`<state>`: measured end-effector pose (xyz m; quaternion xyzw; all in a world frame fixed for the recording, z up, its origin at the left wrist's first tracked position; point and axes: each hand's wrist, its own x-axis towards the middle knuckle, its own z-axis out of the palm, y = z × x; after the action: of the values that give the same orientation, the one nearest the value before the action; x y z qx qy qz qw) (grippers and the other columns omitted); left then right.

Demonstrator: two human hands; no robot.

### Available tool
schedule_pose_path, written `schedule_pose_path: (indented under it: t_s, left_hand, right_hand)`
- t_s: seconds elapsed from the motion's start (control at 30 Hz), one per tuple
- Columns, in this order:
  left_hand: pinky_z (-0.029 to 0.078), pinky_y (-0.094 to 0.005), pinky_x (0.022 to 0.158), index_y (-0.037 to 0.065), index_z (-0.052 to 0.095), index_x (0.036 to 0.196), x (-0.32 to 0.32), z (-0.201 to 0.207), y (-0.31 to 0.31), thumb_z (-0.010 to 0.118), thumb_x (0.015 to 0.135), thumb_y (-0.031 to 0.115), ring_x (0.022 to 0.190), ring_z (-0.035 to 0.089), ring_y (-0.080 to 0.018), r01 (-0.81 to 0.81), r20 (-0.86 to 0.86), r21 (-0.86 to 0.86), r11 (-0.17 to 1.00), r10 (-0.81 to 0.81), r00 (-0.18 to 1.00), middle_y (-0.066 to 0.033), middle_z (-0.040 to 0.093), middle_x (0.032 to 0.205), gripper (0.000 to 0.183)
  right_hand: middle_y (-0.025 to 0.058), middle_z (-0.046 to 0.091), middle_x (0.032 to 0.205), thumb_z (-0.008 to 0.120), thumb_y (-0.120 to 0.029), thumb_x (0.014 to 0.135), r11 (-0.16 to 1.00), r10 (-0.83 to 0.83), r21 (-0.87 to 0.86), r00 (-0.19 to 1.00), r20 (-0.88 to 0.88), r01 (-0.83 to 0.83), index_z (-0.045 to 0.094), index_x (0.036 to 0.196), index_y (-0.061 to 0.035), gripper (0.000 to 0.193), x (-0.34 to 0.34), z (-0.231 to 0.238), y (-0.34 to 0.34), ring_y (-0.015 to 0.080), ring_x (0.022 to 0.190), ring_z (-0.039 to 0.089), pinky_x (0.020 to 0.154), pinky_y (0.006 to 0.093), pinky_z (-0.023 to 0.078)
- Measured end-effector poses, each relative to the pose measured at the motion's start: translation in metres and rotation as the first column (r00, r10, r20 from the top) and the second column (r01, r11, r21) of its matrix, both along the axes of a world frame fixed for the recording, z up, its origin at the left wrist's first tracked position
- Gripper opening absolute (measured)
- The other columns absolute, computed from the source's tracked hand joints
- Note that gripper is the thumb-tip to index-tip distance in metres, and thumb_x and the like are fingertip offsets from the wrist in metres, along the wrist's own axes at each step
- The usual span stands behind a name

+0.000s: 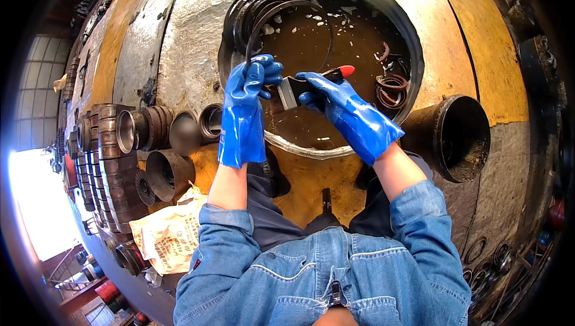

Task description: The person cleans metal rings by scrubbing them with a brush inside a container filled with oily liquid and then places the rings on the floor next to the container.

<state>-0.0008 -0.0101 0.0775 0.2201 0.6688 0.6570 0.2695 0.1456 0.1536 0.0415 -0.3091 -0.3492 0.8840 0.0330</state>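
Observation:
Both my hands wear long blue rubber gloves. My left hand (250, 83) is closed on the near left side of a large thin dark ring (294, 2), which is held up over a round black tub (414, 44). In my right hand (338, 95) is a flat brush with a metal ferrule (288, 93) and a black handle ending in a red tip (346, 71). The brush's ferrule is close to my left fingers. Murky brown liquid (305, 35) with pale floating bits lies in the tub. Several more dark rings (241, 17) lean at its far left rim.
Smaller brown rings (392, 89) lie at the tub's right side. A wide metal cylinder (458, 137) stands close to my right. To my left are several metal sleeves (171, 173) and a printed sack (171, 230). More rings (500, 260) lie at the lower right.

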Motion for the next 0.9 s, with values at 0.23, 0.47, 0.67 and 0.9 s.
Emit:
schedule_pose_path:
  t_s: [0.23,0.47,0.67,0.9]
  left_hand:
    - [0.051,-0.028,0.07,0.003,0.064,0.133,-0.011,-0.003,-0.004,0.059,0.106,0.044,0.094,0.074,-0.0195,-0.178,0.08,0.108,0.978,0.17,0.982,-0.0138,0.076,0.118,0.049]
    - [0.053,-0.0282,0.067,0.004,0.064,0.133,-0.023,-0.002,-0.013,0.059,0.106,0.043,0.096,0.074,-0.0211,-0.311,0.194,0.209,0.927,0.273,0.942,-0.0144,0.075,0.12,0.047]
    - [0.054,-0.0307,0.071,0.005,0.065,0.133,-0.015,-0.004,-0.007,0.061,0.103,0.041,0.098,0.074,-0.0215,-0.242,0.253,0.237,0.941,0.181,0.95,-0.0134,0.075,0.121,0.047]
    - [0.053,-0.0264,0.061,0.006,0.066,0.128,-0.014,-0.01,-0.017,0.06,0.107,0.037,0.089,0.076,-0.0169,-0.147,0.267,0.327,0.934,0.058,0.962,-0.0101,0.077,0.112,0.038]
  right_hand:
    - [0.0037,0.076,0.098,0.069,-0.023,0.1,0.789,-0.167,0.609,0.983,0.083,0.083,0.075,0.117,-0.0017,0.027,0.01,0.032,0.032,0.0101,0.08,0.068,0.075,0.0259,0.056]
    - [0.003,0.075,0.098,0.067,-0.017,0.099,0.88,-0.248,0.419,0.969,0.001,0.224,0.075,0.108,0.0003,0.021,0.021,0.037,0.03,0.0113,0.086,0.07,0.079,0.0254,0.055]
    - [0.0021,0.073,0.099,0.07,-0.009,0.097,0.8,-0.138,0.597,0.985,0.098,0.053,0.074,0.114,0.0005,0.021,0.02,-0.023,0.018,0.009,0.085,0.066,0.079,0.0251,0.055]
    - [0.0086,0.076,0.096,0.069,-0.007,0.096,0.313,0.091,0.941,0.99,0.108,-0.132,0.073,0.117,0.004,0.024,0.068,-0.054,-0.053,0.0101,0.085,0.068,0.081,0.0265,0.055]
